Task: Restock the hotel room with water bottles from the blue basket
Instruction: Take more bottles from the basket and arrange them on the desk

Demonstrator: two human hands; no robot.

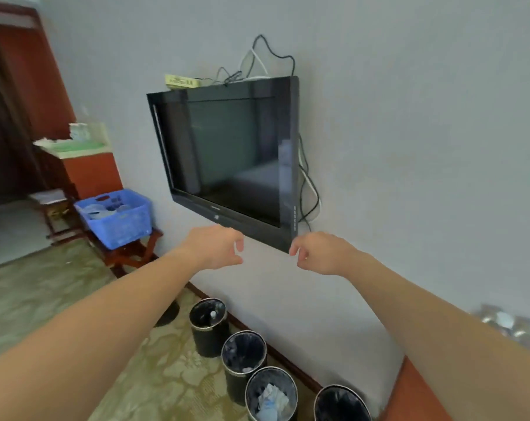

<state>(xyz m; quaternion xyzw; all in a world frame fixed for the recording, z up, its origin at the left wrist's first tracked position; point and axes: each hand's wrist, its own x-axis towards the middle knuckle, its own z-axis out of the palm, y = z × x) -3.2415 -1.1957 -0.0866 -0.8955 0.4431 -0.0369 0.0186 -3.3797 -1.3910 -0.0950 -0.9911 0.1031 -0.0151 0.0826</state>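
Basket (121,229), blue, well left of the empty, loosely curled fingers (239,246).

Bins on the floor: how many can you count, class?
4 along the wall: far bin, second bin, third bin, nearest bin. A dark shape behind the left forearm may be a fifth.

The single view comes from the person's head, wide-angle and tilted, looking forward and slightly down at a pale wall (409,117) with a mounted television (227,153) close ahead. Both forearms reach in from the bottom corners, the left hand (215,247) and right hand (318,253) near mid-frame, bins (244,350) on the floor below and the blue basket (118,220) farther off at left.
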